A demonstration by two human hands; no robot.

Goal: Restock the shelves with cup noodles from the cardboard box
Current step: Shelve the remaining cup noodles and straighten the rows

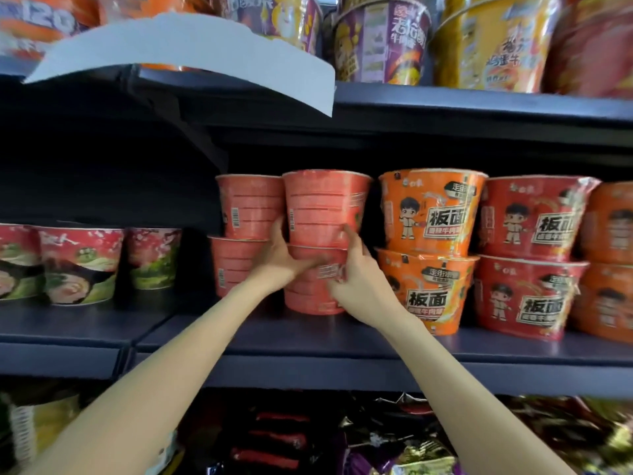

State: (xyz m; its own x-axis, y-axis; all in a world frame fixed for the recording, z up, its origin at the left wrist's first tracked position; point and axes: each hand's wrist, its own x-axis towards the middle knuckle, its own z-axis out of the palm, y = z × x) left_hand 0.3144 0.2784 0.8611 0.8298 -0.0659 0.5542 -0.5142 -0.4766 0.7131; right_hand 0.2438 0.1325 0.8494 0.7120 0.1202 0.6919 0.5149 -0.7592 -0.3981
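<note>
Two stacks of pink-red noodle cups stand on the middle shelf (342, 341). The front stack has an upper cup (323, 205) on a lower cup (308, 293). My left hand (286, 258) lies across the seam between those two cups, thumb up against the upper cup's left side. My right hand (356, 272) grips the stack's right side, fingers on the lower cup and a fingertip touching the upper one. Behind and to the left is the second stack, with its top cup (250, 205). The cardboard box is out of view.
Orange and red bowl noodles (431, 214) are stacked right of my hands. Shorter red bowls (78, 265) stand on the left shelf section. The top shelf holds purple and yellow bowls (380, 39); a white paper tag (191, 49) hangs from it. Packets fill the bottom shelf (394, 440).
</note>
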